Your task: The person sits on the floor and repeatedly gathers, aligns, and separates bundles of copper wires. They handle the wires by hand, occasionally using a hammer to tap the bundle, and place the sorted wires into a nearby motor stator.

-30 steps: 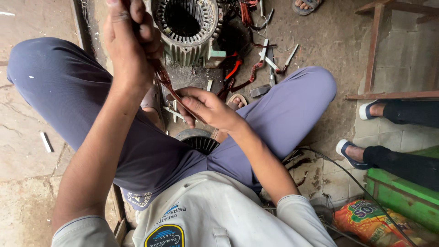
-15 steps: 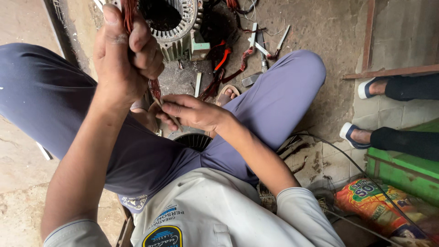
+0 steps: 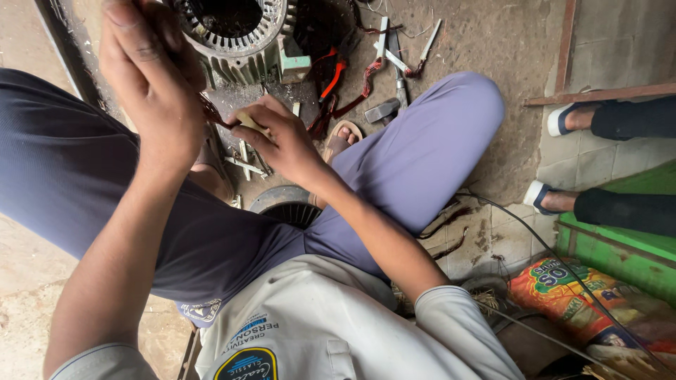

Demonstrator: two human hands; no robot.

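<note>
I sit cross-legged on the floor. My left hand (image 3: 151, 84) is raised close to the camera and closed around a bundle of reddish copper wire (image 3: 211, 112). My right hand (image 3: 282, 141) is lower, near my knees, pinching the same wire bundle together with a small pale strip (image 3: 252, 124). A grey finned motor stator (image 3: 225, 32) with a slotted ring stands on the floor just beyond both hands.
Pliers, screwdrivers and red wire scraps (image 3: 387, 60) lie on the floor past my right knee. Another person's feet in blue-and-white shoes (image 3: 563, 119) are at the right. A green crate (image 3: 620, 253) and a colourful sack (image 3: 577, 302) sit at the lower right.
The view has drifted, so the stator now sits higher in frame. My right hand has risen closer to the left hand and now pinches the wire with a pale strip.
</note>
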